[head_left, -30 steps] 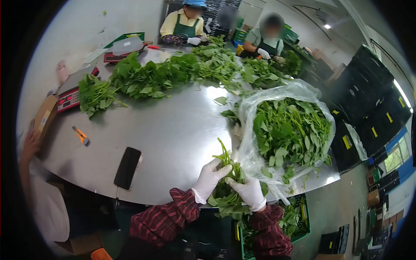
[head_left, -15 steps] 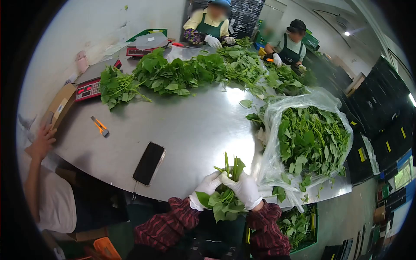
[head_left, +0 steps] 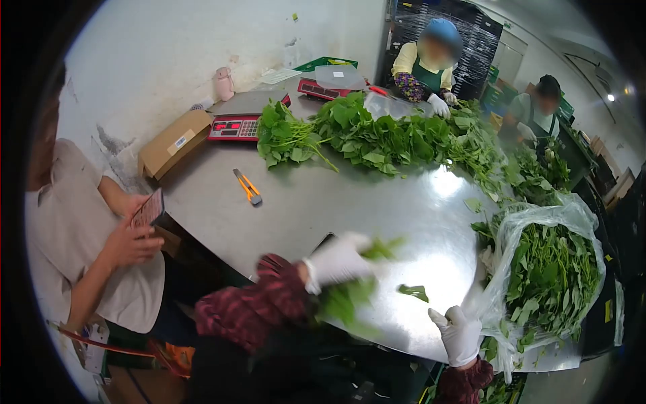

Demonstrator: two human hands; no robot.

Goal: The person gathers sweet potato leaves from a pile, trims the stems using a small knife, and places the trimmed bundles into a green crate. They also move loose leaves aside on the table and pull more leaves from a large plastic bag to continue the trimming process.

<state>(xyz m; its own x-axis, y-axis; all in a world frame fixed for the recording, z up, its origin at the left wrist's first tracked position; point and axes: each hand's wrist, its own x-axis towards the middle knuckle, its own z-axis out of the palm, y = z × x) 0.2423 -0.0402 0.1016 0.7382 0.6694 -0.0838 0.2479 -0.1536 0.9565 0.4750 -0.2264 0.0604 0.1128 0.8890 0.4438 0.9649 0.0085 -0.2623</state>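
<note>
My left hand [head_left: 340, 261], white-gloved and smeared by motion, is closed around a bunch of leafy greens [head_left: 350, 299]. Leaves hang below the glove and stems stick out to its right. Over the front right of the metal table, my right hand [head_left: 459, 335] wears a white glove and holds nothing, its thumb and fingers partly apart. A single loose leaf [head_left: 414, 292] is just up and left of it. Beside my right hand stands a clear plastic bag [head_left: 494, 289] packed with leafy greens [head_left: 552, 279].
A long heap of greens [head_left: 383, 138] lies across the metal table [head_left: 222, 195]. Red scales [head_left: 232, 128], a cardboard box [head_left: 176, 143] and an orange utility knife [head_left: 247, 187] are on the left. A person [head_left: 101, 249] at left holds a phone [head_left: 148, 209]; two co-workers stand behind the heap.
My hands have separated: the left has moved left and up with the greens, the right has let go and moved right. The view has turned left, and the person at left now shows a phone.
</note>
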